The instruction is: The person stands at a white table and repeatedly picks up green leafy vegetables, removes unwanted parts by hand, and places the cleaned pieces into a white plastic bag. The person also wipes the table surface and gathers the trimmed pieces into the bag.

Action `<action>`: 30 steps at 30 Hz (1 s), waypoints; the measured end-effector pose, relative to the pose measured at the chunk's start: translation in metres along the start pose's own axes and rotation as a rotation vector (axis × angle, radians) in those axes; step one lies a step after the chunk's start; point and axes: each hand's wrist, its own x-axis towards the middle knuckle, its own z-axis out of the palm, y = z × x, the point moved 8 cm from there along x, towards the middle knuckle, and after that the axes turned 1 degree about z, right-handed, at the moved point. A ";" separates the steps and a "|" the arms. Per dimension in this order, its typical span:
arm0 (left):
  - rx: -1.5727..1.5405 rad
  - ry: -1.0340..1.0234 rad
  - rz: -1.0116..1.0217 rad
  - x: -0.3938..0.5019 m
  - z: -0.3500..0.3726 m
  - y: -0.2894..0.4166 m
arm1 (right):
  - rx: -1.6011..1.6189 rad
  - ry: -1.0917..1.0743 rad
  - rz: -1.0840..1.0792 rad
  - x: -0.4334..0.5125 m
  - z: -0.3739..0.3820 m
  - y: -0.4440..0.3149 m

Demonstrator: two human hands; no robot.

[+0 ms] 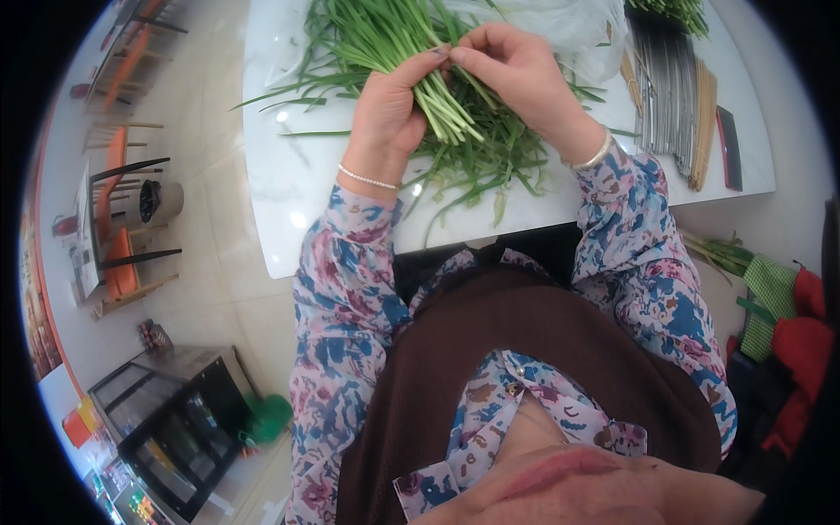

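My left hand (392, 108) is closed around a bunch of garlic chives (377, 41), its pale cut ends pointing toward me and its green leaves fanning away. Close beside it, my right hand (515, 75) pinches at a stalk (478, 85) along the bunch's right side, thumb and forefinger meeting near my left thumb. Beneath both hands lies a loose heap of chive leaves and trimmings (489, 157) on the white marble-patterned table (315, 190). Some of the heap is hidden by the bunch and my fingers.
Behind my right hand spreads a clear plastic bag (577, 33). Metal skewers (664, 98) and wooden skewers (704, 125) lie to the right, with a dark flat object (729, 147) beside them. More greens (676, 13) sit at the far right. Orange chairs (119, 262) stand off to the left.
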 end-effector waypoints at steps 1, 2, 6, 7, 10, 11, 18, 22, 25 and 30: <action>0.026 0.013 0.036 -0.001 0.002 0.002 | -0.064 -0.019 0.033 0.000 0.000 0.000; 0.040 0.002 0.050 -0.002 0.004 0.003 | -0.128 -0.038 0.066 0.001 0.000 -0.003; 0.034 0.034 0.121 -0.003 0.003 0.015 | -0.274 -0.076 0.079 0.002 -0.007 -0.003; 0.021 0.066 0.143 -0.004 -0.001 0.022 | -0.327 -0.111 0.066 0.001 -0.007 -0.004; -0.136 0.031 0.153 0.000 -0.011 0.031 | -0.540 -0.174 0.029 0.000 -0.021 -0.011; -0.195 0.029 0.161 -0.001 -0.014 0.034 | -0.642 -0.161 0.022 0.000 -0.033 -0.013; -0.124 -0.033 0.023 -0.002 -0.005 0.015 | -0.250 -0.028 0.072 0.001 -0.025 -0.022; -0.046 -0.072 0.000 0.000 0.001 0.003 | 0.138 -0.289 0.227 -0.004 0.009 -0.005; 0.000 -0.057 -0.020 -0.002 0.003 0.004 | 0.012 -0.107 0.100 -0.002 0.002 -0.005; 0.034 -0.059 0.080 -0.004 0.007 0.012 | -0.169 -0.064 -0.012 -0.003 -0.004 -0.011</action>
